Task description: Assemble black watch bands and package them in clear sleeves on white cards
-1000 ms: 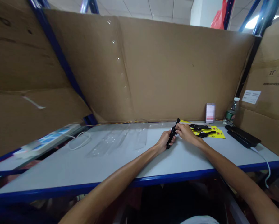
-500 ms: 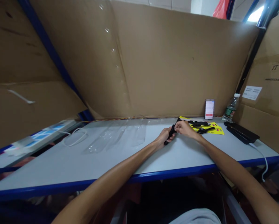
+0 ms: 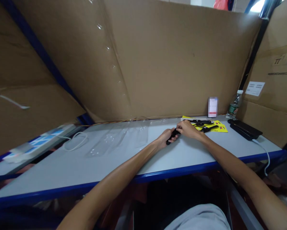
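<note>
A small black strap-like item [image 3: 171,136] is held over the table, slanting between my hands. Wrapped round its lower part is my left hand [image 3: 166,138], fingers closed. My right hand [image 3: 185,128] pinches its upper end and hides that part. Just beyond and right of my right hand lie black watch-like items [image 3: 207,128] on yellow printed cards [image 3: 222,127], partly covered by my forearm and hand.
Clear plastic sleeves [image 3: 110,140] lie left of my hands on the grey table [image 3: 69,169]. A phone [image 3: 213,107] leans on the cardboard wall. Farther right are a bottle [image 3: 234,105] and a black case [image 3: 245,129] with a white cable. A power strip [image 3: 38,143] is at left.
The camera view has shifted slightly. Both hands stay on the black item, whose upper end is now more covered by my right hand.
</note>
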A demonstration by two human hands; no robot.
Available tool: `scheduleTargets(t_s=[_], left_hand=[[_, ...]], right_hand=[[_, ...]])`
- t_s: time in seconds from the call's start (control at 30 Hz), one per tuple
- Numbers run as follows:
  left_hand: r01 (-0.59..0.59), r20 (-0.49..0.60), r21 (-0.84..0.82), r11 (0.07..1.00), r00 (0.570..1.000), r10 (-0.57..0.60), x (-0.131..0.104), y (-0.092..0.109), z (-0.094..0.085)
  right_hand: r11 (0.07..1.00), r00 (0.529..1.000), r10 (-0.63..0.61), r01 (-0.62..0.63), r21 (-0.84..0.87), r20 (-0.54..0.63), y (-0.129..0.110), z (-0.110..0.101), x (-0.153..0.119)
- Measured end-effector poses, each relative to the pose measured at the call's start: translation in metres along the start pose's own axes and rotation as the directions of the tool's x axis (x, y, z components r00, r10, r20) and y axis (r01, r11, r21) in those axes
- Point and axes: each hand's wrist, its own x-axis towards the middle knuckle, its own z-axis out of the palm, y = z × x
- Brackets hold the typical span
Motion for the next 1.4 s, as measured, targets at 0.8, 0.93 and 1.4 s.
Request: scheduleTargets(t_s=[0.8,0.93,1.4], left_hand=[[0.056,0.062,-0.057,0.997,0.997,-0.053,0.002,0.001,-0.007],[0.081,0.1,-0.071,0.994,0.992,-0.073,0.004,0.0,-0.01],[0.094,0.031,-0.125,0.988,0.995,-0.091,0.003,0.002,-0.008]], right_hand=[[0.975,1.0,-0.007,0.007,0.224,-0.001,0.011,0.001,0.002],[0.858,0.956,0.289,-0.279,0.431,0.041,0.007,0.007,0.005],[0.954,0.992,0.126,-0.122,0.272,0.004,0.022,0.0,0.004]])
